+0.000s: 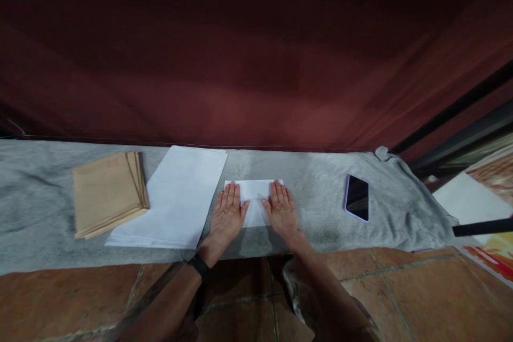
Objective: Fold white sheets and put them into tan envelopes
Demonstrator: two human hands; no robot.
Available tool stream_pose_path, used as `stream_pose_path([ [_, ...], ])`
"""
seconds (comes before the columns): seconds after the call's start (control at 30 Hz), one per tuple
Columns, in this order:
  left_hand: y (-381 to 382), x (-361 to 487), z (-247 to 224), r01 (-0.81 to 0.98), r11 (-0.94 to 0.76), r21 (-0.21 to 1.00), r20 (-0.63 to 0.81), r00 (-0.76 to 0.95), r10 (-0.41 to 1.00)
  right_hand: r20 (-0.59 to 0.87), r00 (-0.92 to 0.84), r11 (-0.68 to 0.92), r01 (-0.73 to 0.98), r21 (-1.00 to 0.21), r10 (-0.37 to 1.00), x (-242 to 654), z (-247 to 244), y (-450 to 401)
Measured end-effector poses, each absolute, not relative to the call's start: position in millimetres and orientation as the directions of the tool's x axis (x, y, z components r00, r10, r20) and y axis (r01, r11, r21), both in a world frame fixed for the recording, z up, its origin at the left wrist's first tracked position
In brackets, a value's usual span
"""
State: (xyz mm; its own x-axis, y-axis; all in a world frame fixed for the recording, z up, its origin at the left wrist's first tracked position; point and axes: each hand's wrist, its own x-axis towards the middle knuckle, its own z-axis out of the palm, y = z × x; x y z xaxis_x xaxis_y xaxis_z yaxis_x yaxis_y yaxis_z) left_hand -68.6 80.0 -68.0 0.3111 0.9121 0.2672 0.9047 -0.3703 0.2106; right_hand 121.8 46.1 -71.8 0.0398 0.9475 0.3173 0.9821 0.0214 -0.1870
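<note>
A folded sheet of white paper lies on the grey cloth surface in front of me. My left hand rests flat on its left side, fingers stretched away from me and thumb pointing inward. On its right side my right hand is pressed flat in the same way. Neither hand grips anything. Both palms hide the side edges of the paper. Just left of my left hand is a stack of larger white paper sheets.
Brown envelopes lie stacked at the left, overlapping the white sheets. A phone with a light purple edge lies at the right. Dark red fabric hangs behind the cloth-covered surface. Black bars stand at the far right.
</note>
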Motion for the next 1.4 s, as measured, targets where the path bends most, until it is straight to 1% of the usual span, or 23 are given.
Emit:
stream_pose_path([
  [0.2, 82, -71, -64, 0.922, -0.336, 0.192, 0.265, 0.281, 0.922, 0.323, 0.077, -0.024, 0.986, -0.165, 0.943, 134, -75, 47],
  [0.33, 80, -67, -57, 0.924, -0.324, 0.204, 0.295, 0.258, 0.92, 0.309, 0.099, -0.052, 0.986, -0.158, 0.946, 138, -74, 47],
  [0.4, 74, -61, -52, 0.901, -0.377, 0.213, 0.301, 0.307, 0.903, 0.299, 0.125, -0.078, 0.983, -0.165, 0.946, 139, -70, 47],
  [0.5, 60, -49, -49, 0.804, -0.545, 0.24, 0.276, 0.482, 0.832, 0.274, 0.138, -0.088, 0.978, -0.189, 0.952, 137, -59, 48],
  [0.57, 50, -43, -52, 0.737, -0.624, 0.261, 0.261, 0.569, 0.78, 0.245, 0.078, -0.021, 0.973, -0.229, 0.966, 132, -51, 48],
  [0.7, 37, -40, -65, 0.657, -0.699, 0.283, 0.235, 0.659, 0.715, 0.181, -0.142, 0.199, 0.915, -0.35, 0.973, 116, -44, 45],
  [0.8, 35, -42, -71, 0.623, -0.729, 0.284, 0.227, 0.695, 0.682, 0.151, -0.223, 0.264, 0.887, -0.38, 0.963, 109, -47, 43],
  [0.93, 32, -43, -66, 0.633, -0.719, 0.287, 0.21, 0.69, 0.692, 0.138, -0.196, 0.232, 0.908, -0.35, 0.971, 114, -51, 48],
  [1.03, 27, -43, -58, 0.633, -0.72, 0.284, 0.164, 0.708, 0.687, 0.139, -0.162, 0.198, 0.93, -0.308, 0.977, 120, -52, 54],
  [1.27, 20, -49, -44, 0.588, -0.75, 0.303, 0.063, 0.773, 0.631, 0.144, -0.119, 0.153, 0.955, -0.256, 0.982, 125, -56, 61],
  [1.4, 14, -54, -39, 0.557, -0.769, 0.313, 0.059, 0.797, 0.601, 0.153, -0.086, 0.121, 0.963, -0.239, 0.984, 127, -59, 64],
])
